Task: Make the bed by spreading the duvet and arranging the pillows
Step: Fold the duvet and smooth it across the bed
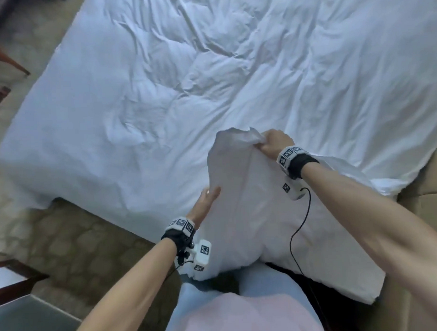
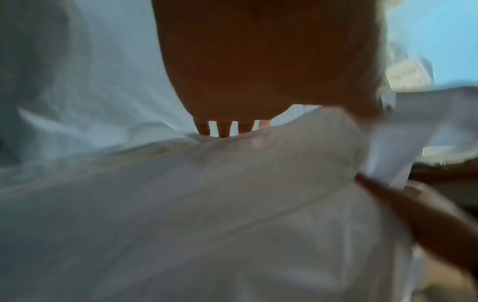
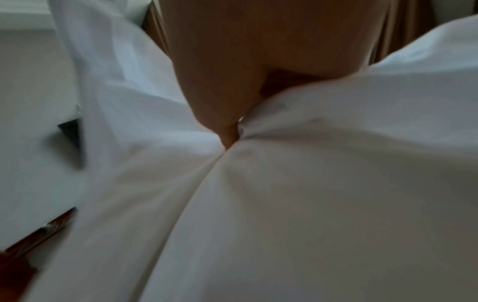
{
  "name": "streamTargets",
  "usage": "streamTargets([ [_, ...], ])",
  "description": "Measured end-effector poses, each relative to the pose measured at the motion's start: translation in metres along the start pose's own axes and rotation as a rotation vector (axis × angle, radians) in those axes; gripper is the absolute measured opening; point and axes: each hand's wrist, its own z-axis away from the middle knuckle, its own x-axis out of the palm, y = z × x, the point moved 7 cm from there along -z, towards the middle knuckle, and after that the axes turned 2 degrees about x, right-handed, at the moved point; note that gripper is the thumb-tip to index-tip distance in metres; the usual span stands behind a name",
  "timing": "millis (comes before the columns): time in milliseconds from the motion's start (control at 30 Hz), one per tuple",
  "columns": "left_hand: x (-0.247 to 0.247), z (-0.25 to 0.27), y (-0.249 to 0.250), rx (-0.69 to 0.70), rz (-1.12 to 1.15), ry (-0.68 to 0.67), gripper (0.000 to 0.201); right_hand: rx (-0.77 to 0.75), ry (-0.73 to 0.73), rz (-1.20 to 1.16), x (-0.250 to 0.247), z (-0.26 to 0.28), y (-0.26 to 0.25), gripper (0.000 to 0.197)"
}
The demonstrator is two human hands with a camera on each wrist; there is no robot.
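A white duvet (image 1: pixel 209 79) lies spread and wrinkled over the bed. I hold a white pillow (image 1: pixel 251 213) upright in front of my body, above the bed's near edge. My right hand (image 1: pixel 268 143) grips a bunched top corner of the pillow (image 3: pixel 310 183), fingers curled into the fabric. My left hand (image 1: pixel 208 198) lies flat against the pillow's left side, fingers straight. In the left wrist view those straight fingers (image 2: pixel 223 128) touch the pillow (image 2: pixel 207 204) at its edge. The right wrist view shows the right hand (image 3: pixel 230 130) pinching the gathered cloth.
Patterned carpet (image 1: pixel 78 232) runs along the bed's left and near sides. Dark wooden furniture (image 1: pixel 3 59) stands at the far left, and a wooden table corner (image 1: pixel 16 281) at the lower left. A tan surface (image 1: pixel 426 183) borders the bed on the right.
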Motion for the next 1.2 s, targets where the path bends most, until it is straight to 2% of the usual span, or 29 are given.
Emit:
streamTargets([
  [67, 0.002, -0.011, -0.027, -0.111, -0.369, 0.115, 0.128, 0.039, 0.029, -0.064, -0.013, -0.013, 0.011, 0.032],
  [100, 0.001, -0.016, -0.033, -0.157, -0.570, 0.188, 0.140, 0.055, 0.031, -0.079, -0.017, -0.016, 0.016, 0.031],
  [167, -0.001, -0.035, -0.041, -0.213, -0.740, 0.290, 0.142, 0.075, 0.040, -0.125, -0.024, -0.018, 0.029, 0.027],
  [233, -0.002, -0.068, -0.045, -0.222, -0.695, 0.263, 0.124, 0.101, 0.071, -0.194, -0.036, -0.014, 0.051, 0.026],
  [300, 0.009, -0.097, -0.026, -0.132, -0.648, 0.205, 0.089, 0.155, 0.141, -0.268, -0.056, -0.004, 0.085, 0.027],
  [367, 0.023, -0.108, 0.034, 0.062, -0.665, 0.260, 0.047, 0.250, 0.244, -0.376, -0.083, 0.010, 0.133, 0.030],
  [433, 0.039, -0.114, 0.117, 0.261, -0.716, 0.331, 0.018, 0.339, 0.354, -0.495, -0.114, 0.029, 0.187, 0.030],
  [567, 0.114, -0.132, 0.282, 0.589, -0.923, 0.346, 0.021, 0.500, 0.587, -0.619, -0.166, 0.087, 0.283, 0.036],
  [667, 0.207, -0.144, 0.363, 0.734, -1.012, 0.275, 0.021, 0.665, 0.748, -0.701, -0.185, 0.127, 0.344, 0.041],
  [733, 0.264, -0.159, 0.377, 0.771, -1.112, 0.187, 0.027, 0.806, 0.785, -0.739, -0.176, 0.146, 0.384, 0.041],
  [833, 0.318, -0.201, 0.340, 0.725, -1.285, 0.035, 0.035, 0.971, 0.835, -0.736, -0.145, 0.162, 0.420, 0.036],
  [867, 0.329, -0.216, 0.319, 0.697, -1.321, -0.011, 0.036, 1.025, 0.817, -0.647, -0.132, 0.163, 0.423, 0.042],
  [900, 0.337, -0.232, 0.298, 0.664, -1.338, -0.048, 0.037, 1.050, 0.781, -0.500, -0.120, 0.161, 0.421, 0.057],
  [933, 0.347, -0.248, 0.278, 0.635, -1.350, -0.081, 0.038, 1.001, 0.772, -0.339, -0.109, 0.157, 0.414, 0.070],
  [967, 0.342, -0.257, 0.262, 0.599, -1.350, -0.086, 0.043, 0.852, 0.736, -0.173, -0.100, 0.147, 0.388, 0.078],
  [1000, 0.342, -0.265, 0.246, 0.578, -1.368, -0.094, 0.054, 0.680, 0.627, -0.037, -0.081, 0.134, 0.360, 0.080],
  [1067, 0.343, -0.273, 0.218, 0.601, -1.446, -0.117, 0.076, 0.473, 0.300, 0.082, -0.019, 0.112, 0.325, 0.076],
  [1100, 0.341, -0.271, 0.205, 0.636, -1.490, -0.142, 0.081, 0.494, 0.129, 0.068, 0.015, 0.109, 0.323, 0.076],
  [1200, 0.319, -0.258, 0.166, 0.731, -1.617, -0.265, 0.084, 0.800, -0.211, -0.158, 0.087, 0.123, 0.364, 0.080],
])
